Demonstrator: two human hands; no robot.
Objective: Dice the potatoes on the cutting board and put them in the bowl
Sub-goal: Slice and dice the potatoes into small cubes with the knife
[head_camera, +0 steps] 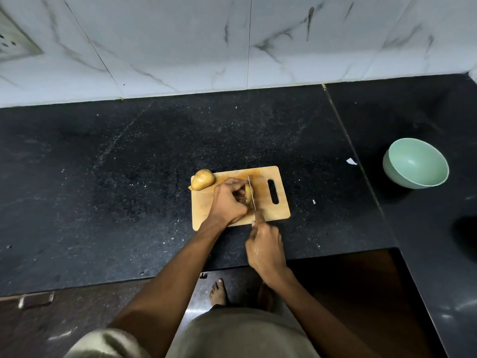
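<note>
While left hand (228,200) hides potato (248,191), right hand (265,250) grips knife (251,192)

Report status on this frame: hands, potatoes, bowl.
Left hand grips potato on cutting board; right hand holds knife, mid-slice. Second potato whole. Bowl empty, path clear.

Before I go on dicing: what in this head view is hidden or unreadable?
- Potato being cut: mostly covered by the left hand.
- Knife: handle hidden inside the right hand; blade seen edge-on.
- Second potato: whole or cut, unclear.
</note>
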